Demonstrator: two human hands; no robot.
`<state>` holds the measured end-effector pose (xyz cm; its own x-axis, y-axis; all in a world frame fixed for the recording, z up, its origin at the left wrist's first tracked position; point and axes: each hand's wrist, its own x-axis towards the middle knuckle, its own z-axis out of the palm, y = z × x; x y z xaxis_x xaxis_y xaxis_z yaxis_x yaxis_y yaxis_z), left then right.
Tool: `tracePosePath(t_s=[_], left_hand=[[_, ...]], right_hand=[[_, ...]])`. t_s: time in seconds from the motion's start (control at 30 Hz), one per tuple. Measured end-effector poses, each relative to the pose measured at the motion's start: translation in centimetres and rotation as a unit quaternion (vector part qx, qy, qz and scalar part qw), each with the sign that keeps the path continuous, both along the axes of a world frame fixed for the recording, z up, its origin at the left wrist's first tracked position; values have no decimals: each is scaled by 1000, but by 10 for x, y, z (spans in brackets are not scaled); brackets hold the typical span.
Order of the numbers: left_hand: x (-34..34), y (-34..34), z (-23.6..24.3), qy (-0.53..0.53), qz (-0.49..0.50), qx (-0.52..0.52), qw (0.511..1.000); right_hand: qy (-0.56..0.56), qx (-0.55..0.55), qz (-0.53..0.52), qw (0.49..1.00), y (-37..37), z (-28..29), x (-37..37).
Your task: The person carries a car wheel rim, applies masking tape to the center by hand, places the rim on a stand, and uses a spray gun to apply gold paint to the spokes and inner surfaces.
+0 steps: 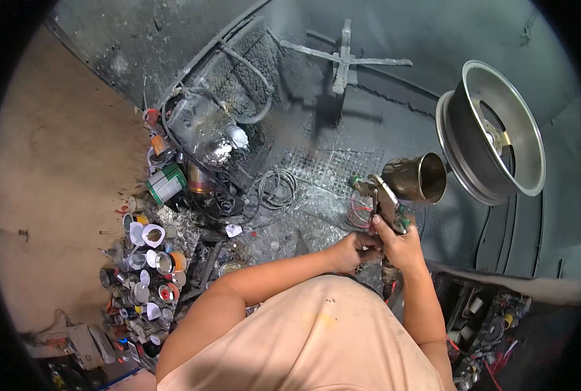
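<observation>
My right hand (404,249) is wrapped round the handle of a paint spray gun (387,203), with the thumb up along its back. A dull metal cup (413,178) sits on the gun's right side, its round mouth turned to the right. My left hand (351,251) is closed, its fingertips curled against the lower part of the gun beside my right hand; exactly what they pinch is partly hidden. Below the grip, a hose fitting (388,274) hangs down in front of my shirt. The gun's nozzle end points away to the left.
A silver wheel rim (467,146) stands raised at the right. Farther off is a paint-crusted cross-shaped stand (344,60). A coiled hose (277,190) lies on the spattered floor. Several paint cans and cups (164,263) crowd the left. A cluttered shelf (492,319) sits at lower right.
</observation>
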<state>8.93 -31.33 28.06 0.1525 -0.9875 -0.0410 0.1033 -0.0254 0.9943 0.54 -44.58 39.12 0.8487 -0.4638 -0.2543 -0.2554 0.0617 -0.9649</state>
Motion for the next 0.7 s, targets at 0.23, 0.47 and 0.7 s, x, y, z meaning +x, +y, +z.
tracePosePath(t_s=[0.23, 0.47, 0.7], left_hand=[[-21, -76, 12, -41, 27, 42, 998], [-31, -130, -12, -151, -122, 132, 972], [-14, -137, 7, 31, -342, 349, 872]], right_hand=[[-10, 63, 49, 997, -79, 5, -21], [2, 17, 116, 993, -143, 14, -38], [-18, 8, 84, 996, -182, 1, -66]])
